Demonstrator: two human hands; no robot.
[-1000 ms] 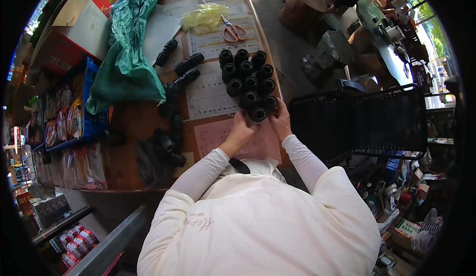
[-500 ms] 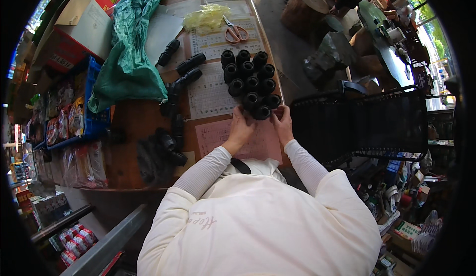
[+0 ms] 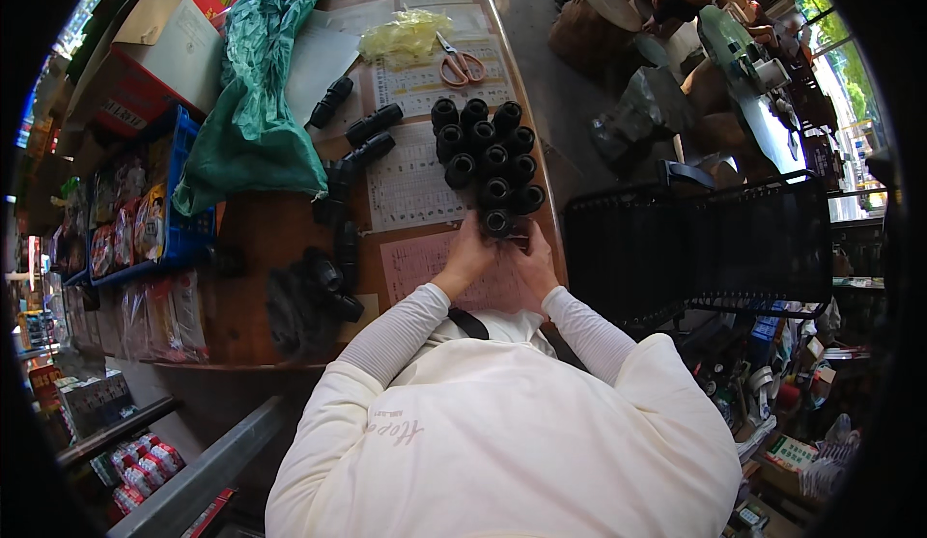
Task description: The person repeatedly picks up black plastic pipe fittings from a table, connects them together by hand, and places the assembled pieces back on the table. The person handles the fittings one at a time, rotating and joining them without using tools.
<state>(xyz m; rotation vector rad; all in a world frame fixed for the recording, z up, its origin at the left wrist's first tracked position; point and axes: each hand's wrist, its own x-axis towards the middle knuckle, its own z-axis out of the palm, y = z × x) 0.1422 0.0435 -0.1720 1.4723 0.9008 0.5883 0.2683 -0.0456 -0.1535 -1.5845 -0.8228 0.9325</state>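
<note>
Black plastic pipe fittings (image 3: 492, 159) stand upright in a close cluster by the table's right edge, their round open ends facing up. At the near end of the cluster, one black pipe fitting (image 3: 496, 224) is between my two hands. My left hand (image 3: 468, 251) has its fingers closed against its left side. My right hand (image 3: 533, 266) grips low at its right side, the fingertips partly hidden. Under my hands lies a pink printed sheet (image 3: 415, 266). More black fittings (image 3: 373, 125) lie on their sides to the left, some heaped near the front edge (image 3: 323, 272).
A green sack (image 3: 256, 103) lies at the left beside a blue crate (image 3: 201, 176) of packets and an open carton (image 3: 169, 65). Orange-handled scissors (image 3: 462, 68) and yellow netting (image 3: 404, 38) lie farther back. A black chair (image 3: 695, 243) stands right of the table; another person sits beyond.
The nearest fitting has shifted slightly left and toward me. My right hand has moved left and down, turning inward against it; my left hand has edged right.
</note>
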